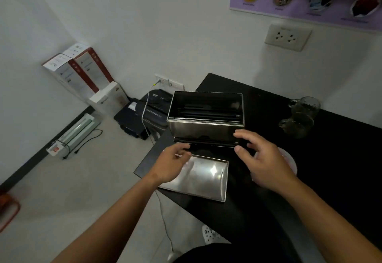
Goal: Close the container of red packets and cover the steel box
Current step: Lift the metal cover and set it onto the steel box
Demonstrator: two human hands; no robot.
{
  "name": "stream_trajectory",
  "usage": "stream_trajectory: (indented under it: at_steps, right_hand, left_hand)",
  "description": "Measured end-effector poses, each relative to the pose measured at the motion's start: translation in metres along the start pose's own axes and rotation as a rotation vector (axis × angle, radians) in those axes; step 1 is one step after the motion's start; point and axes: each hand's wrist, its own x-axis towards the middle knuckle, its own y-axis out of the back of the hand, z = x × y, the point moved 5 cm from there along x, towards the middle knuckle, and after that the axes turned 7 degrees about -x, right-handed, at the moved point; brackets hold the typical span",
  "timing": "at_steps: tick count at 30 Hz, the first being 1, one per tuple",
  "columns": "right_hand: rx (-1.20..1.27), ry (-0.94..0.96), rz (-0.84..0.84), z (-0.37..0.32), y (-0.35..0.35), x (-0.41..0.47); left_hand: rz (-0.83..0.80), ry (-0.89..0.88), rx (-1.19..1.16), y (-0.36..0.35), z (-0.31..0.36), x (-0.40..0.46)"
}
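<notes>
A rectangular steel box (204, 115) stands uncovered near the left end of the black table (330, 180), its dark inside visible. Just in front of it a steel lid (206, 180) lies flat on the table, shiny side up. My left hand (169, 165) hovers over the lid's left part, fingers loosely curled, holding nothing. My right hand (262, 159) hovers at the box's front right corner with fingers spread. A pale round container (290, 161) shows partly behind my right hand; its contents are hidden.
Clear glass mugs (299, 115) stand on the table to the right of the box. Beyond the table's left edge on the floor are a black printer (134, 118), white cartons (82, 74) and cables. A wall socket (287, 37) is above.
</notes>
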Motion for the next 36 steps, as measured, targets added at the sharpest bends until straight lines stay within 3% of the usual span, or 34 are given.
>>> stream_trajectory:
  at_steps: [4,8,13,21,31,36]
  right_hand:
    - [-0.011,-0.071,-0.219,0.003,-0.042,-0.002]
    - [-0.066,-0.26,-0.407,0.024,-0.081,-0.015]
    - [0.075,-0.483,-0.338,0.054,-0.111,-0.025]
    - [0.469,-0.77,-0.143,0.066,-0.115,-0.016]
    - [0.403,-0.567,-0.148,0.028,-0.1,-0.006]
    - [0.25,-0.387,-0.26,-0.001,-0.1,0.0]
  left_hand:
    - [0.156,0.07,0.09,0.044,-0.025,-0.008]
    - [0.207,0.177,0.138,0.06,-0.047,-0.011]
    - [0.158,0.332,0.232,0.051,-0.069,-0.015]
    - [0.154,0.293,0.13,0.039,-0.071,-0.025]
    - [0.306,0.132,-0.051,0.073,-0.034,-0.065]
    - [0.382,0.06,-0.177,0.092,-0.014,-0.086]
